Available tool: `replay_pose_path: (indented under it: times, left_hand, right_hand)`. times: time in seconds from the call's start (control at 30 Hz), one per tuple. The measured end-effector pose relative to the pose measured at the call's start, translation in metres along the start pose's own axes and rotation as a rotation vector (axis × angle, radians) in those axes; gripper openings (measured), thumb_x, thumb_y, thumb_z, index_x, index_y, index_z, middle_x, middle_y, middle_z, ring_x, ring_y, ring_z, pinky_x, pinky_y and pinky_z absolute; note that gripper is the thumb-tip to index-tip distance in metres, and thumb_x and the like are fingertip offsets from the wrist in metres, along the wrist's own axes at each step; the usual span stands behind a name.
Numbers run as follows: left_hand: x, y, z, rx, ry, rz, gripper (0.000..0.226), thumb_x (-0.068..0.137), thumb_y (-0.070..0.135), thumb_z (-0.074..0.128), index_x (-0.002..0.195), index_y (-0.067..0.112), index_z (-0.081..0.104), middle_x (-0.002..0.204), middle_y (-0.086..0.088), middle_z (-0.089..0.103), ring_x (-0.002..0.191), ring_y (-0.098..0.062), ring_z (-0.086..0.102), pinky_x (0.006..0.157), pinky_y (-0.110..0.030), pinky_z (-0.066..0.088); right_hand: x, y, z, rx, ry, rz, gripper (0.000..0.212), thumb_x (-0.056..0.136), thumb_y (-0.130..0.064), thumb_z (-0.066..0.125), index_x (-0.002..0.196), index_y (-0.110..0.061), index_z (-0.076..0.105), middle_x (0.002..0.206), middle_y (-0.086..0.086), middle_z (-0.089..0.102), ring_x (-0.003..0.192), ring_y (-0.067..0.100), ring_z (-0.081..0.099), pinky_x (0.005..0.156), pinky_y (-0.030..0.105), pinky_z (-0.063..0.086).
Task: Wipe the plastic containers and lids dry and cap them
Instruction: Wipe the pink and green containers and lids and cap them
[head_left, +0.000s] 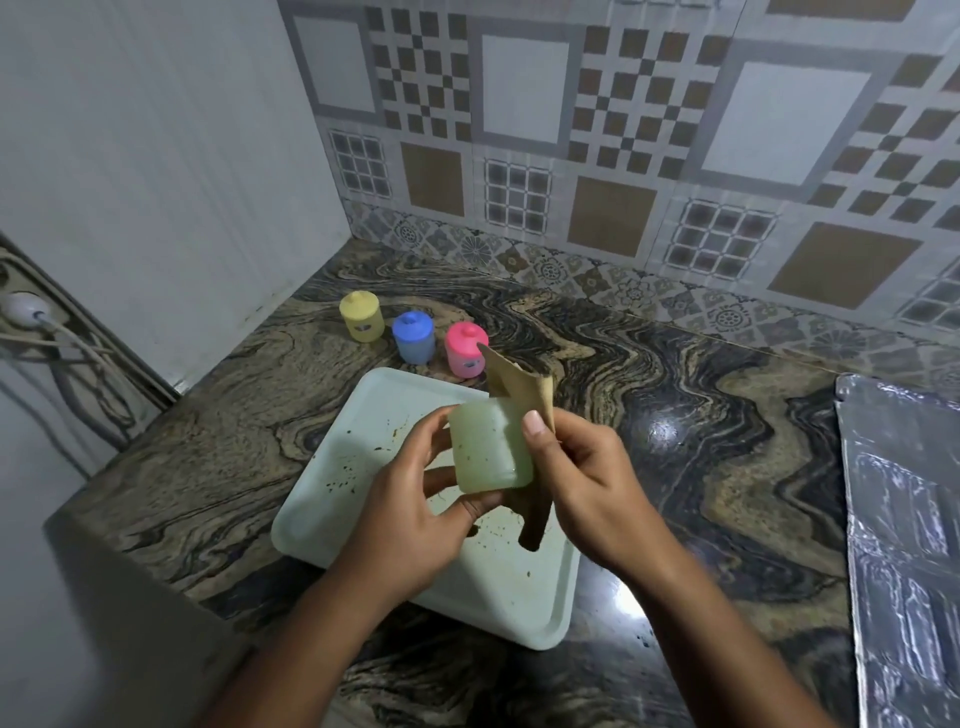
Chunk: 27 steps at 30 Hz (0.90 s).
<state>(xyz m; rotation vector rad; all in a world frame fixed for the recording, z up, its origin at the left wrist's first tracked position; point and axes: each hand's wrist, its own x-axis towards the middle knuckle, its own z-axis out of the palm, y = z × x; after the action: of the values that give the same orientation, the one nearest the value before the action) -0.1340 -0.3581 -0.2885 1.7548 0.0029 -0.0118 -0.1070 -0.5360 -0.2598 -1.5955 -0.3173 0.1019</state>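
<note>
While above the tray (363, 415) near the table's (675, 415) left edge, gripped the pale container (488, 449) in the left hand (415, 504) and pinched a brown cloth (519, 387) against it with the right hand (584, 467).

- Dim, flat indoor light with a greyish cast; shadows faint and soft-edged, darkest under the tray (374, 410).
- White glare spots on the polished counter (660, 431); broken reflections on the foil sheet (904, 545), right edge.
- Tile wall (524, 88) lines bow outward — wide-angle distortion.
- Focus soft throughout; capped containers (413, 338) lack crisp detail; lower-left corner smeared.
</note>
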Motion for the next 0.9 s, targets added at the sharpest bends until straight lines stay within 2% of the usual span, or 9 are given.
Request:
replay_pose_path:
  times: [0.07, 0.2, 0.3, 0.4, 0.47, 0.57, 0.73, 0.83, 0.9]
  left_hand:
    - [-0.001, -0.003, 0.0, 0.028, 0.006, -0.008, 0.073, 0.074, 0.03, 0.085, 0.134, 0.043, 0.046, 0.129, 0.016, 0.062, 0.11, -0.014, 0.068, 0.079, -0.051, 0.061]
    - [0.0, -0.005, -0.008, -0.026, 0.039, -0.015, 0.069, 0.073, 0.038, 0.081, 0.134, 0.04, 0.048, 0.127, 0.011, 0.064, 0.112, -0.016, 0.068, 0.078, -0.05, 0.061]
    - [0.001, -0.006, -0.017, -0.065, 0.05, -0.032, 0.067, 0.077, 0.023, 0.082, 0.133, 0.041, 0.049, 0.126, 0.008, 0.064, 0.11, -0.018, 0.069, 0.064, -0.052, 0.062]
    - [0.002, -0.006, -0.022, -0.034, 0.074, -0.006, 0.068, 0.077, 0.021, 0.082, 0.13, 0.044, 0.047, 0.129, 0.006, 0.063, 0.107, -0.02, 0.07, 0.07, -0.052, 0.061]
    - [0.0, -0.001, -0.026, -0.035, 0.087, -0.004, 0.067, 0.072, 0.032, 0.085, 0.125, 0.048, 0.047, 0.131, 0.005, 0.062, 0.108, -0.021, 0.07, 0.074, -0.051, 0.061]
    - [-0.003, 0.003, -0.031, -0.114, 0.074, -0.059, 0.069, 0.069, 0.025, 0.087, 0.122, 0.049, 0.049, 0.132, 0.009, 0.06, 0.109, -0.02, 0.069, 0.065, -0.054, 0.061]
    - [-0.012, 0.004, -0.026, -0.149, 0.032, -0.064, 0.086, 0.065, 0.004, 0.087, 0.132, 0.047, 0.055, 0.13, 0.013, 0.056, 0.105, -0.026, 0.07, 0.059, -0.05, 0.062]
    - [-0.016, 0.002, -0.016, -0.151, 0.033, -0.044, 0.082, 0.057, 0.017, 0.096, 0.127, 0.04, 0.061, 0.124, 0.016, 0.064, 0.102, -0.032, 0.069, 0.06, -0.054, 0.061]
    - [-0.017, 0.004, -0.01, -0.122, 0.029, -0.025, 0.073, 0.057, 0.024, 0.094, 0.122, 0.04, 0.064, 0.123, 0.007, 0.068, 0.099, -0.034, 0.068, 0.061, -0.055, 0.061]
  right_hand:
    - [-0.003, 0.004, -0.002, -0.155, -0.006, -0.059, 0.031, 0.107, -0.025, 0.049, 0.085, -0.011, 0.067, 0.075, 0.017, 0.068, 0.048, 0.034, 0.064, 0.044, 0.044, 0.055]
    - [-0.011, 0.011, -0.003, -0.372, -0.108, -0.252, 0.026, 0.103, -0.012, 0.054, 0.122, -0.01, 0.071, 0.151, -0.003, 0.054, 0.094, 0.011, 0.061, 0.079, 0.003, 0.043]
    - [-0.023, 0.013, -0.004, -0.4, -0.168, -0.346, 0.021, 0.103, -0.007, 0.054, 0.114, -0.008, 0.072, 0.132, -0.01, 0.069, 0.102, 0.012, 0.065, 0.09, 0.009, 0.047]
    - [-0.031, 0.016, -0.014, -0.447, -0.209, -0.403, 0.034, 0.103, -0.011, 0.054, 0.134, -0.008, 0.065, 0.127, -0.01, 0.072, 0.126, 0.006, 0.063, 0.102, 0.019, 0.049]
    - [-0.037, 0.021, -0.022, -0.486, -0.245, -0.377, 0.037, 0.103, -0.022, 0.052, 0.137, -0.013, 0.065, 0.13, -0.005, 0.071, 0.11, 0.001, 0.07, 0.089, 0.013, 0.05]
    - [-0.047, 0.026, -0.024, -0.291, -0.206, -0.166, 0.043, 0.103, -0.049, 0.048, 0.099, -0.018, 0.077, 0.08, -0.016, 0.07, 0.066, -0.001, 0.059, 0.061, 0.02, 0.044]
    - [-0.022, 0.013, -0.027, 0.198, 0.228, -0.004, 0.051, 0.097, -0.045, 0.054, 0.087, 0.004, 0.066, 0.072, 0.013, 0.061, 0.069, 0.024, 0.054, 0.063, 0.038, 0.043]
    - [-0.006, -0.001, -0.015, -0.063, 0.099, -0.106, 0.045, 0.102, -0.036, 0.05, 0.079, 0.002, 0.059, 0.066, 0.006, 0.048, 0.063, 0.014, 0.045, 0.054, 0.035, 0.035]
    - [-0.003, 0.0, -0.003, -0.268, -0.054, -0.146, 0.034, 0.104, -0.031, 0.049, 0.101, -0.004, 0.07, 0.083, 0.003, 0.064, 0.083, 0.007, 0.058, 0.068, 0.036, 0.05]
